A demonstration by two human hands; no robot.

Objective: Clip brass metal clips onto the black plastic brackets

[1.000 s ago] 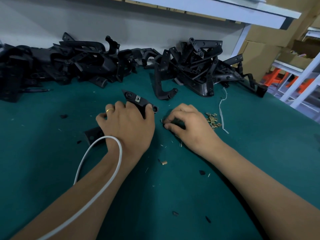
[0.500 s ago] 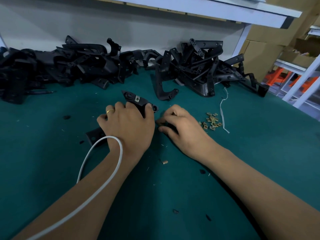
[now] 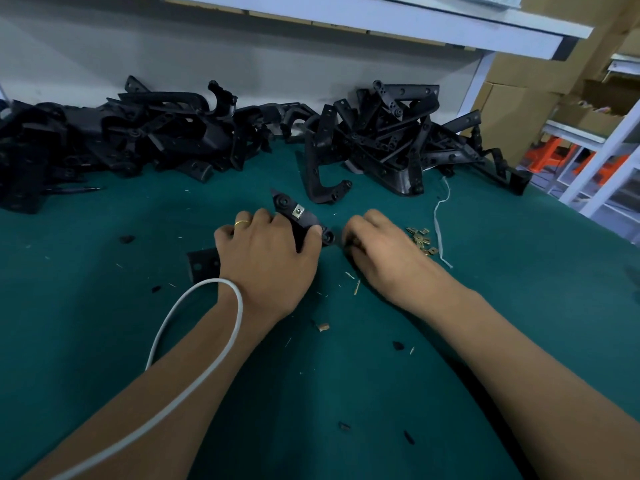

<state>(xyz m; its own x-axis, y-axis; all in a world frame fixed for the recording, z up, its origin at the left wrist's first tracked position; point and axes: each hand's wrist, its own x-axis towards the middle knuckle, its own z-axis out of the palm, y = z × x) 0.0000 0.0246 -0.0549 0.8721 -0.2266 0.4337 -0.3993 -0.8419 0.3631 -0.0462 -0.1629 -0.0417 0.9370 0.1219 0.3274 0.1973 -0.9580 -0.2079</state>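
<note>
My left hand [image 3: 268, 252] lies over a black plastic bracket [image 3: 292, 211] on the green mat and grips it. The bracket's far end sticks out past my fingers with one brass clip [image 3: 298, 212] fitted on it, and its near end [image 3: 202, 266] shows left of my wrist. My right hand [image 3: 379, 245] is curled at the bracket's right tip, fingertips pinched together; what they hold is hidden. A small heap of loose brass clips [image 3: 422, 240] lies just right of that hand.
Two piles of black brackets fill the back of the table, one at the left [image 3: 121, 140] and one at the right [image 3: 394, 140]. A white string [image 3: 440, 223] lies beside the clips. A white cable [image 3: 194, 341] runs along my left forearm. Black and brass scraps dot the mat.
My right hand slid left from the clip heap to the right tip of the bracket. My left hand kept its hold on the bracket.
</note>
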